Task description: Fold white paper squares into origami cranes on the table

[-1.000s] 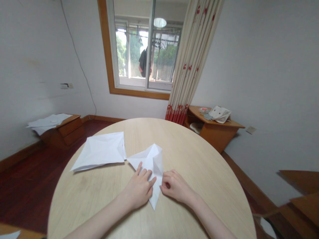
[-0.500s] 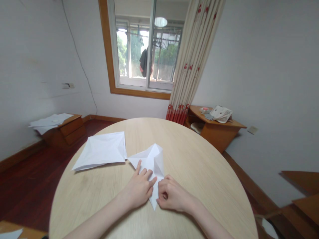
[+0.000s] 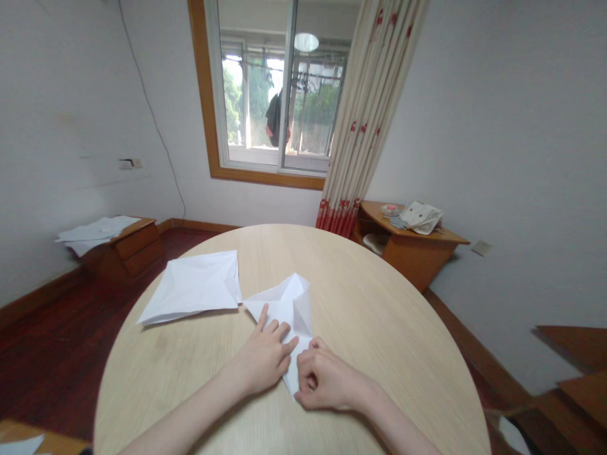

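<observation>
1. R hand: nearest to cam, curled into a loose fist, thumb tucked vs. fingers. It sits on the near-right edge of the paper, by the paper's near tip. Can't tell if it pinches the edge or only presses.
2. L hand: just left of R hand, almost touching it. Palm down and flat, fingers out and slightly spread, index pointing away. It grips nothing and lies on the paper's near-left part.
3. Paper: white, folded to a kite-like shape, flat on the table except for a raised far flap. Long axis runs near-to-far, w/ the narrow tip between the hands and the wide end ahead of them. So it stretches fwd from both hands. L hand covers more of it; R hand is at the tip end.
4. Sheet: a second white one w/ creases, on the table to the far left. Its right corner is just beside the paper's left corner.
5. Far left: low cabinet on the floor w/ loose papers on top.
6. Far right: corner desk w/ a bag on it.
7. Back wall: curtain drawn to the right of the window.
</observation>
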`<state>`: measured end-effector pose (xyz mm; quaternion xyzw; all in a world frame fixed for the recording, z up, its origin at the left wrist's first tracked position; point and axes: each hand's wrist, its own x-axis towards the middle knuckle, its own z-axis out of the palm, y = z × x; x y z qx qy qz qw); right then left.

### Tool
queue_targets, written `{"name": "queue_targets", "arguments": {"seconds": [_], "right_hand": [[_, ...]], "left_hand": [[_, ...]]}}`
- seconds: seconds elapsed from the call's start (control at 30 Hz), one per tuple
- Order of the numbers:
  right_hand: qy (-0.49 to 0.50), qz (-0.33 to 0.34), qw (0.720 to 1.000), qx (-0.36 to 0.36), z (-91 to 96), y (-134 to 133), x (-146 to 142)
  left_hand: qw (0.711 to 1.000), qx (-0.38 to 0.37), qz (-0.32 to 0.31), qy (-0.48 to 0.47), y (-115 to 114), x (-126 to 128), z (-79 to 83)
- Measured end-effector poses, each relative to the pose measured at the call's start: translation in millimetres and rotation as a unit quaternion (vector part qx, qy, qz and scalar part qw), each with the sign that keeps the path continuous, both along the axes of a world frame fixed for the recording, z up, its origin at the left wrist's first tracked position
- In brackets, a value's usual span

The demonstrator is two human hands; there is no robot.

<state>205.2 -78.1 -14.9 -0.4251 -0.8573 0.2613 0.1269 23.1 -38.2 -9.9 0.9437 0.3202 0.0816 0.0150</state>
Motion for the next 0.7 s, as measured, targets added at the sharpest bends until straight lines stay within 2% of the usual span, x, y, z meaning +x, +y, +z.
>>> {"name": "queue_targets", "arguments": {"seconds": [0.2,0.43,0.53,0.7], "right_hand": [[0.024,-0.012,1.000,-0.008,-2.2,1,0],[0.052,-0.068,0.996,0.022,4.1,7,11],[0.037,-0.095,0.992,0.073,6.0,12,20],[0.020,-0.117,0.972,0.201,6.5,17,33]], "left_hand": [[1.000,-0.003,0.003,0.002,0,-1,1.6],[1.000,0.003,0.001,-0.009,1,-3,0.1],[1.000,0.004,0.002,-0.014,1,-3,1.1],[0.999,0.031,0.009,-0.023,1,-1,1.2]]}}
